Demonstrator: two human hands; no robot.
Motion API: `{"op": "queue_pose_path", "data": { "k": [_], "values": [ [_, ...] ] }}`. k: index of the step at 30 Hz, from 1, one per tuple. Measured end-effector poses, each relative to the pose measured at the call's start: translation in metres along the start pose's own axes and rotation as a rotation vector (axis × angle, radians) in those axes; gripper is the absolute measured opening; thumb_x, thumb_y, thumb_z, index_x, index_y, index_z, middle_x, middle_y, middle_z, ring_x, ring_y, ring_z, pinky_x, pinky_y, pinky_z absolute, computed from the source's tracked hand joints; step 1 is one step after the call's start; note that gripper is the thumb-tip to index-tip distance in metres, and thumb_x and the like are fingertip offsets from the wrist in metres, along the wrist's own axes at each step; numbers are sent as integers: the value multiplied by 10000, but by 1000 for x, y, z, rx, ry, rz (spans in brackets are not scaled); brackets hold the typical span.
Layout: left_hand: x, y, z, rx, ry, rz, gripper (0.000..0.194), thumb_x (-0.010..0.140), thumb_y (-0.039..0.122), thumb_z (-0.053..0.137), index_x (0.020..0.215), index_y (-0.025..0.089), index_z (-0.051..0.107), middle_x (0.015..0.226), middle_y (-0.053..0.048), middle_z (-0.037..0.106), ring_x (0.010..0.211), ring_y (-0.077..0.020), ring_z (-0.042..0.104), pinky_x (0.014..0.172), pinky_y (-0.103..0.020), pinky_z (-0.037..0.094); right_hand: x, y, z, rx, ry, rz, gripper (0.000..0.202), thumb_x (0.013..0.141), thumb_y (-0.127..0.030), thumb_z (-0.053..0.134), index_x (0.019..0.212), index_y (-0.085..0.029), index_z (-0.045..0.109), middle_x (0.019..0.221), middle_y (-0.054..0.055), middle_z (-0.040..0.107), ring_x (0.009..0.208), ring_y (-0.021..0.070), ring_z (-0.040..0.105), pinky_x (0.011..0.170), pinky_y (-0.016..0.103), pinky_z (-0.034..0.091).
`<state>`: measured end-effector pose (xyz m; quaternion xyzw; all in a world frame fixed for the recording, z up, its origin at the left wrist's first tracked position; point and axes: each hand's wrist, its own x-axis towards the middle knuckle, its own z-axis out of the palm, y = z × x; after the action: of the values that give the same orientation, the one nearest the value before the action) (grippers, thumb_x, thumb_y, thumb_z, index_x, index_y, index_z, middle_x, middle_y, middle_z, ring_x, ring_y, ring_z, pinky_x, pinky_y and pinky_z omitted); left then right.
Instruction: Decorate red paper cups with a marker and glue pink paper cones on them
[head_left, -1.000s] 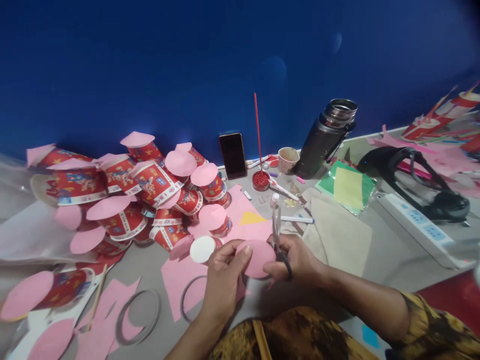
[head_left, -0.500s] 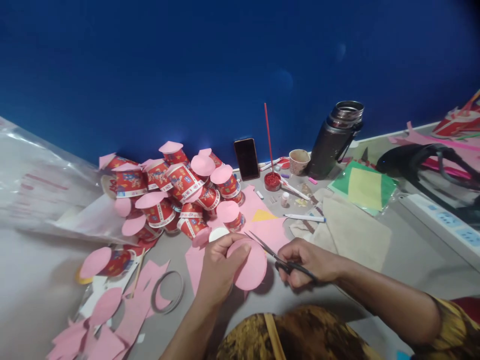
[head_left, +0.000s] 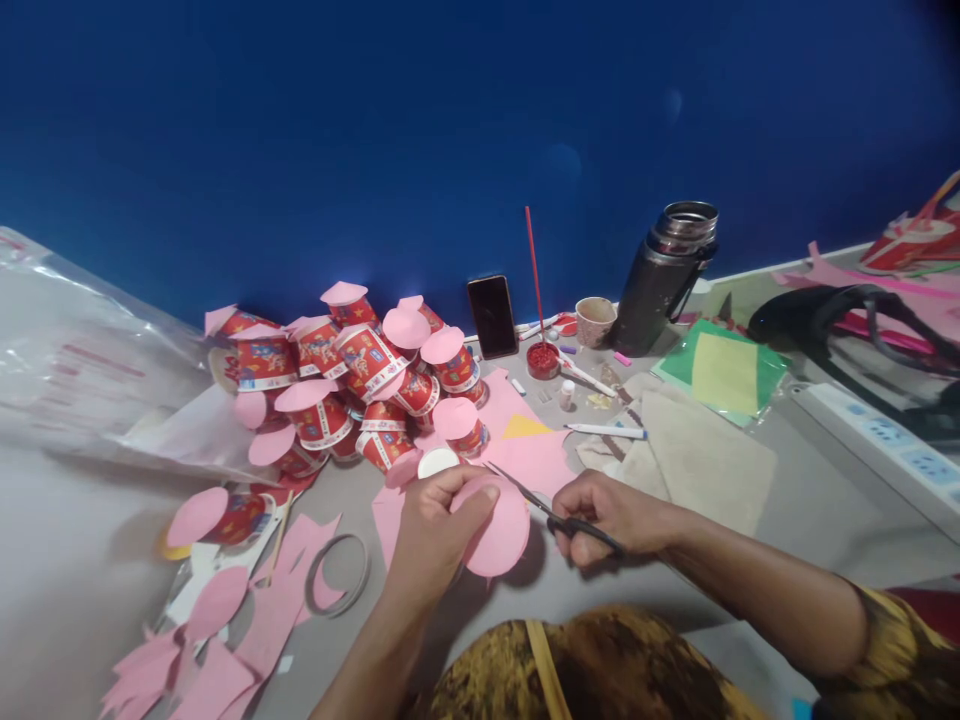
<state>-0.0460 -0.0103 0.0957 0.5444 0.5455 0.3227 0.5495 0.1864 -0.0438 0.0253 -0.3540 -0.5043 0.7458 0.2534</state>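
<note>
Between the thumb and fingers of my left hand point(head_left: 442, 520) is a round pink paper disc point(head_left: 504, 530), held up over the table. My right hand point(head_left: 600, 515) grips black-handled scissors point(head_left: 529, 497), the fingers wrapped about the handles. The blades point left and lie along the disc's upper right edge; they look nearly closed. A white round lid-like piece point(head_left: 437, 462) shows just behind my left hand. Under and behind both hands lies a pink paper sheet point(head_left: 551, 460) with a yellow scrap point(head_left: 525, 427) on it.
Red paper cups point(head_left: 367, 360) with pink paper tops are heaped at the back left. Pink offcuts point(head_left: 262, 625) and a tape roll point(head_left: 337, 575) lie left. Behind stand a phone point(head_left: 493, 315), a red pot point(head_left: 543, 361) and a black flask point(head_left: 664, 280). A power strip point(head_left: 885, 450) lies right.
The scissor blades look slightly more closed along the disc's edge. Both hands keep their grips, and the view has shifted slightly.
</note>
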Motion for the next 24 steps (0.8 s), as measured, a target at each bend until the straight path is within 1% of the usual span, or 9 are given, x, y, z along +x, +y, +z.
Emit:
{"op": "queue_pose_path", "data": {
  "k": [5, 11, 16, 19, 22, 24],
  "values": [
    [1, -2, -4, 36, -40, 34, 239, 702, 381, 755, 760, 156, 809, 708, -51, 726, 644, -184, 615, 581, -266, 502, -1, -1, -2, -20, 3, 29, 647, 598, -723, 906, 743, -129, 697, 631, -6, 645, 538, 78, 508, 500, 179, 394],
    [3, -5, -4, 41, -42, 46, 255, 718, 394, 758, 771, 149, 812, 687, -55, 723, 618, -183, 618, 560, -263, 499, -1, -3, -1, -19, 17, 48, 667, 561, -733, 914, 721, -128, 681, 624, -9, 640, 533, 73, 496, 490, 177, 374],
    [2, -2, -4, 41, -38, 34, 264, 707, 398, 767, 759, 142, 805, 686, -54, 718, 617, -182, 617, 558, -260, 498, 0, -2, 0, -33, 37, 38, 595, 601, -673, 915, 703, -137, 678, 611, -19, 637, 525, 73, 487, 485, 180, 364],
    [1, 0, -4, 39, -42, 24, 271, 702, 404, 768, 759, 142, 805, 683, -54, 716, 615, -182, 614, 554, -260, 494, 0, -2, -1, -44, 49, 42, 562, 601, -639, 917, 687, -139, 672, 591, -25, 628, 513, 70, 479, 475, 181, 353],
    [2, 1, -4, 38, -43, 23, 275, 701, 410, 767, 759, 144, 807, 680, -49, 709, 614, -177, 607, 557, -259, 490, 0, 0, -1, -54, 73, 70, 524, 600, -594, 919, 663, -146, 655, 578, -26, 629, 496, 71, 485, 456, 177, 340],
    [2, 1, -4, 38, -49, 19, 279, 701, 412, 772, 772, 145, 809, 687, -47, 711, 625, -180, 612, 568, -262, 495, 1, 1, -1, -47, 75, 100, 491, 607, -556, 919, 656, -152, 644, 580, -22, 640, 489, 78, 509, 451, 177, 356]
  ]
}}
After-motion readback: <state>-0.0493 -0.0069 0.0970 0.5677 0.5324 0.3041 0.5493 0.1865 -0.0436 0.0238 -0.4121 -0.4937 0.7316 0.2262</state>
